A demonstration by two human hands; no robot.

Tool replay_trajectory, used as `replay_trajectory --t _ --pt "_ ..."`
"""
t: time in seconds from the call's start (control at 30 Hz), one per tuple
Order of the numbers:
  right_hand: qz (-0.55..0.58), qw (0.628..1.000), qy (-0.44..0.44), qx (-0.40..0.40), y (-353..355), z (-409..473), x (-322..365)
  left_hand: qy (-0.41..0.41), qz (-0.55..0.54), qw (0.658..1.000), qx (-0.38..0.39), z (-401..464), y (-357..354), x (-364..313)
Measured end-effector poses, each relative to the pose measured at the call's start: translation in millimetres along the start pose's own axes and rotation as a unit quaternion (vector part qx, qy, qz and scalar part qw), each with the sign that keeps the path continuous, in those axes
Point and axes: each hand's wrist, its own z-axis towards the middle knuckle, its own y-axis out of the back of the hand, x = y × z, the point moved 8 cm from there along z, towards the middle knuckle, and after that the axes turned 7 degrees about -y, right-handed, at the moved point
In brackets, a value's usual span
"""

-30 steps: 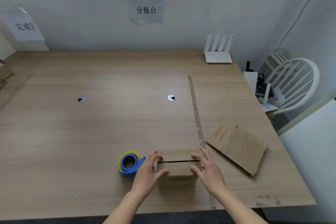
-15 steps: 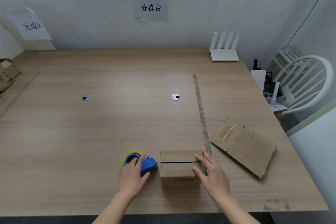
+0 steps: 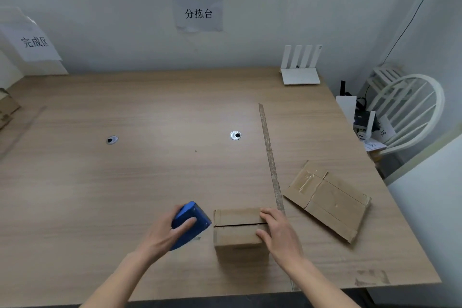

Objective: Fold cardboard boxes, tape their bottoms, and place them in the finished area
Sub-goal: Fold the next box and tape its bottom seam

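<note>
Here, wooden table [image 3: 150, 182], grey wall [image 3: 125, 7], white chair [image 3: 410, 112]

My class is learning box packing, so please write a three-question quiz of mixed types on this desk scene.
1. True or false: the seam on top of the folded cardboard box is already taped.
2. Which hand holds the blue tape dispenser?
3. Multiple choice: the flattened cardboard box lies (a) on the chair, (b) on the table right of the folded box, (c) under the dispenser.

Key:
1. False; the seam looks bare.
2. The left hand; the right hand steadies the box.
3. b
</note>
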Motion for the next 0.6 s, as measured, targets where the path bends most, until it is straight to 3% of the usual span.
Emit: replay_trajectory --t 0.2,0.4,0.47,0.53,0.6 --pt "0.033 0.998 -0.003 0.048 8.4 4.6 4.3 -0.063 0.124 0.986 0.093 19.1 -17.9 -117.3" --pt "0.187 0.977 -0.045 0.088 9.8 4.9 -16.4 -0.065 0.246 0.957 0.141 38.1 -47.0 -144.1" --pt "0.311 0.937 -0.111 0.112 7.7 3.3 -21.0 -0.067 0.246 0.956 0.142 41.4 -49.0 -142.9" --pt "0.443 0.860 -0.178 0.180 -2.7 -1.1 -16.6 -0.073 0.248 0.955 0.143 43.7 -51.5 -144.3" --pt "0.494 0.812 -0.205 0.235 -9.0 -4.8 -9.9 -0.075 0.253 0.953 0.148 45.8 -53.4 -145.2"
